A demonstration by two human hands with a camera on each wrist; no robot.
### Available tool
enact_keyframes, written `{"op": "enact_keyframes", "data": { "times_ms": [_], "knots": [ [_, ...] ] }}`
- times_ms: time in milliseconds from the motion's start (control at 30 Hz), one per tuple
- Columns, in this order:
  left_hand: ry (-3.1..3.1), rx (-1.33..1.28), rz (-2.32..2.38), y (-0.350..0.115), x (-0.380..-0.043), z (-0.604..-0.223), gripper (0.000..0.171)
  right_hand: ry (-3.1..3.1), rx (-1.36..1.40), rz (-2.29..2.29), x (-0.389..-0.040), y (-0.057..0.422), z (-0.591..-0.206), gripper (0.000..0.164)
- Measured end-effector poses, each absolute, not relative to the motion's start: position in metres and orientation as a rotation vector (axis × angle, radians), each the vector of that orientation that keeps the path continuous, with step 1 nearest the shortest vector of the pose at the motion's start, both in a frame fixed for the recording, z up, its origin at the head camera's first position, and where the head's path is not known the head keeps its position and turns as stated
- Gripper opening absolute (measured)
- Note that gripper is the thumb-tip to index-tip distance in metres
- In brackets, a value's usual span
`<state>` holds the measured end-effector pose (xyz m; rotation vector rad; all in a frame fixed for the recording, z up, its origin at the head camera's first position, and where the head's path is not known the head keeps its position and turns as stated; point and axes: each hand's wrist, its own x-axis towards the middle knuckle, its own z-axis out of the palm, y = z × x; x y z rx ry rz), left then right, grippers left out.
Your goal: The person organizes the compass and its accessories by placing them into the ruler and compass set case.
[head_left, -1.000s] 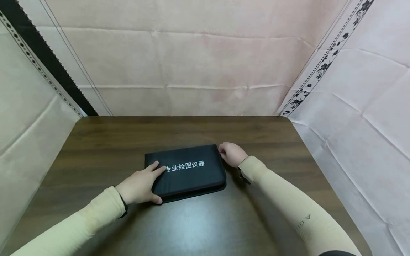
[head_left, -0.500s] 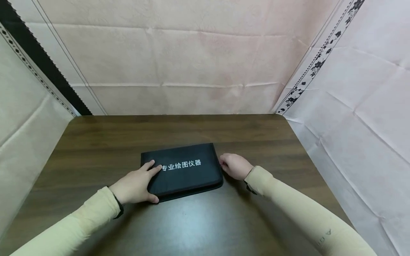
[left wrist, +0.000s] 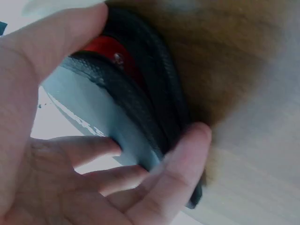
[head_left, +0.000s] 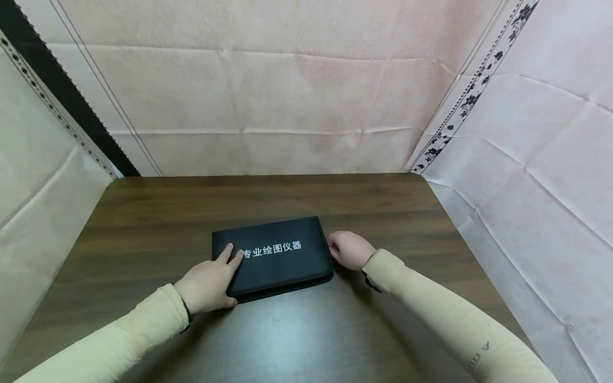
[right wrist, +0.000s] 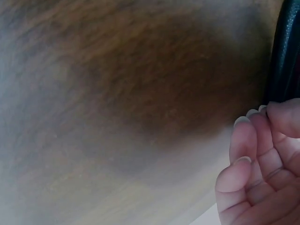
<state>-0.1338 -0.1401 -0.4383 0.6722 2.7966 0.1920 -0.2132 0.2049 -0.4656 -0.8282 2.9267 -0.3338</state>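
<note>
A flat black zip case (head_left: 282,266) with white Chinese lettering lies closed over on the table. My left hand (head_left: 206,282) rests on its left end, fingers spread over the cover and thumb at the near edge. In the left wrist view the rim of the case gapes a little, baring a red inside (left wrist: 110,47). At the right side of the case, my right hand (head_left: 351,250) has its fingers bent in and pinches at the zipper edge. Thumb and fingertips meet beside the black edge in the right wrist view; the zipper pull itself is hidden between them.
The case lies on a brown wood-grain table (head_left: 158,213). Pale creased cloth (head_left: 268,96) hangs behind the table's far edge, with more cloth (head_left: 551,213) along the right side and on the left.
My right hand has come nearer along the right edge of the case, from its far corner, and then stayed about there. The left hand has shifted only slightly on the cover.
</note>
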Motion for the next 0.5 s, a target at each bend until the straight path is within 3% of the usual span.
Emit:
{"op": "enact_keyframes", "data": {
  "times_ms": [500],
  "knots": [
    [2.88,0.682,0.277,-0.14,-0.16,-0.445,0.088,2.995,-0.699,-0.321,-0.225,0.214,-0.469,0.02]
  ]
}}
